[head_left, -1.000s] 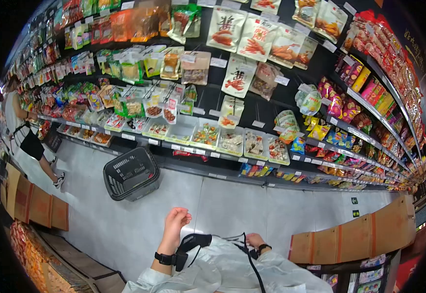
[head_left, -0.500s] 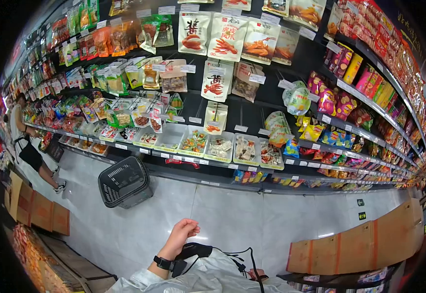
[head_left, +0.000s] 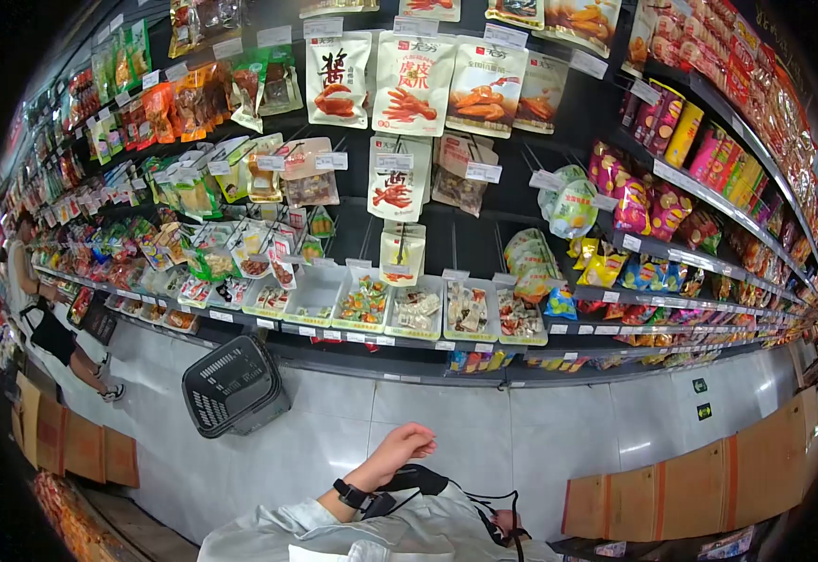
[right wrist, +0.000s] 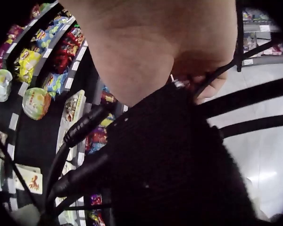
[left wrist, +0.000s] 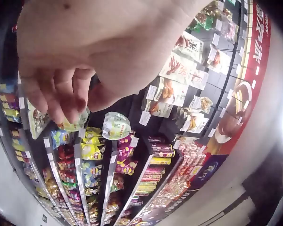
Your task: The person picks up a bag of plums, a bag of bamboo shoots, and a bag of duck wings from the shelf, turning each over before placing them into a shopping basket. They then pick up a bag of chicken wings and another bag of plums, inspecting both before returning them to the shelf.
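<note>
My left hand (head_left: 396,455) is held out in front of my body over the floor, its fingers loosely bent and nothing in them. In the left wrist view, the fingers (left wrist: 61,96) hang relaxed, with the shelf goods well beyond them. Low by my waist, the right hand (head_left: 503,521) is partly covered by a black cable (head_left: 514,501). A black strap or cloth (right wrist: 155,155) hides much of it in the right wrist view, where its fingers look bent; I cannot tell whether they hold anything. Both hands are away from the shelves.
A black shopping basket (head_left: 264,412) stands on the floor ahead left. Beyond it, shelves hold hanging snack packs (head_left: 414,84) and white trays of small packets (head_left: 364,302). Cardboard-covered stands flank me, one at right (head_left: 681,487). A person (head_left: 58,328) stands far left.
My view has moved closer to the shelves and the basket sits slightly farther left and lower. The left hand has swung rightward. The right hand shows less than before.
</note>
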Available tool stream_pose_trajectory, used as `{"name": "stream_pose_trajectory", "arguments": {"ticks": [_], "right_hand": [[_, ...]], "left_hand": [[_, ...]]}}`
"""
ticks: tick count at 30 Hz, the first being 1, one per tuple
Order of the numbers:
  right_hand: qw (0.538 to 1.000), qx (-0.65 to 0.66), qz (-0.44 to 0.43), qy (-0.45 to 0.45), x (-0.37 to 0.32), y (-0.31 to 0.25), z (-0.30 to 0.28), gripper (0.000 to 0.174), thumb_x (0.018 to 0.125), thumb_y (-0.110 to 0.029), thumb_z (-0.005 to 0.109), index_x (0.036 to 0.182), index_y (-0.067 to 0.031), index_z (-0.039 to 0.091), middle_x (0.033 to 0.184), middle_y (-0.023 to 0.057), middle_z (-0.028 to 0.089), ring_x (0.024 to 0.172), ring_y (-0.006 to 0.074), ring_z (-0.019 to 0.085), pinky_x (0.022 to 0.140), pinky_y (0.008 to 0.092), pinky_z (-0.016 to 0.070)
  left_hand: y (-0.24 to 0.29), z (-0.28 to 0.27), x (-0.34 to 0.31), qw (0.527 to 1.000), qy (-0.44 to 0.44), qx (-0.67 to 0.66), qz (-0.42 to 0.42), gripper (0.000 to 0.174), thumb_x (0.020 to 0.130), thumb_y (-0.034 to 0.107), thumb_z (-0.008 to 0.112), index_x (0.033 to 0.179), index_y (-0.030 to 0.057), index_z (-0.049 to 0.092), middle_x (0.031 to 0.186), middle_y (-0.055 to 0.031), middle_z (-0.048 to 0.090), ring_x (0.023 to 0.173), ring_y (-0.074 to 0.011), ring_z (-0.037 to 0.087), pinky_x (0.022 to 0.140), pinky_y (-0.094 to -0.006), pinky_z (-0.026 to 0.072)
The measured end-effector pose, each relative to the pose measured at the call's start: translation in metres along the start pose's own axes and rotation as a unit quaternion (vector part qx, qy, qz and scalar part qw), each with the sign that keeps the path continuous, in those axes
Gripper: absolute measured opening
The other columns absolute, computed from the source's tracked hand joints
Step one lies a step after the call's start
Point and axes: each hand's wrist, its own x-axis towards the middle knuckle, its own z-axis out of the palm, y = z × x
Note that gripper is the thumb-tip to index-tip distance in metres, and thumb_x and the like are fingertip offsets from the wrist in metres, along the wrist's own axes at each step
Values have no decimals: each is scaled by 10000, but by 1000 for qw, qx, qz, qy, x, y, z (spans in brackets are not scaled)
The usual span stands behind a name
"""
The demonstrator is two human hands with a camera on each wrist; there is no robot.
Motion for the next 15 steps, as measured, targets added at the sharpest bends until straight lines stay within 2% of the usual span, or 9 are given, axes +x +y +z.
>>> {"name": "stream_pose_trajectory", "arguments": {"ticks": [3, 4, 5, 9, 10, 12, 13, 15], "right_hand": [[997, -45, 33, -61, 13, -6, -36, 201, 832, -320, 606, 827, -142, 700, 825, 105, 708, 834, 319, 691, 705, 478, 534], [999, 0, -38, 12, 16, -1, -43, 201, 786, -313, 618, 750, -118, 654, 695, 109, 651, 674, 347, 658, 580, 456, 502], [996, 57, -30, -67, 33, 17, -40, 180, 780, -285, 640, 734, -112, 628, 662, 77, 636, 635, 277, 652, 555, 428, 496], [958, 216, 179, -65, 79, 13, -47, 266, 849, -381, 574, 832, -147, 699, 805, 108, 703, 849, 330, 686, 718, 470, 525], [991, 98, -12, -96, 97, 31, -47, 314, 822, -420, 577, 827, -136, 708, 838, 142, 704, 861, 361, 679, 720, 473, 521], [989, 122, -12, -87, 122, 24, -78, 312, 791, -416, 582, 809, -139, 724, 858, 157, 704, 874, 380, 674, 729, 468, 525], [989, 144, -32, -13, 127, 21, -87, 299, 793, -398, 579, 805, -138, 727, 858, 155, 706, 878, 374, 677, 739, 462, 531], [987, 151, 12, 54, 152, 16, -102, 278, 814, -368, 567, 837, -143, 730, 873, 135, 717, 877, 353, 685, 762, 448, 544]], "left_hand": [[32, -4, 38, 1000, -18, 24, 2, 204, 998, 175, 541, 1134, 44, 619, 1040, -58, 664, 969, -144, 640, 870, -272, 498], [45, -6, 49, 999, -22, 37, 11, 210, 998, 177, 540, 1140, 41, 615, 1042, -58, 660, 963, -145, 639, 872, -275, 497], [53, -12, 63, 999, -31, 38, 23, 207, 998, 176, 541, 1136, 42, 616, 1039, -56, 661, 961, -143, 639, 871, -274, 496], [73, -32, 105, 998, -39, 40, 36, 192, 996, 177, 547, 1118, 47, 618, 1023, -47, 665, 948, -129, 634, 860, -267, 491], [78, -35, 110, 998, -33, 43, 31, 187, 996, 178, 549, 1112, 49, 619, 1018, -45, 665, 944, -125, 632, 856, -265, 489], [87, -39, 112, 998, -28, 25, 41, 176, 995, 178, 552, 1102, 57, 621, 1011, -37, 667, 937, -116, 629, 845, -257, 487], [91, -42, 116, 998, -26, 18, 47, 170, 995, 178, 554, 1097, 61, 622, 1008, -34, 667, 933, -112, 628, 840, -254, 485], [92, -49, 125, 999, -4, -1, 34, 155, 999, 167, 542, 1093, 75, 625, 1006, -28, 667, 928, -106, 625, 837, -247, 481]]}}
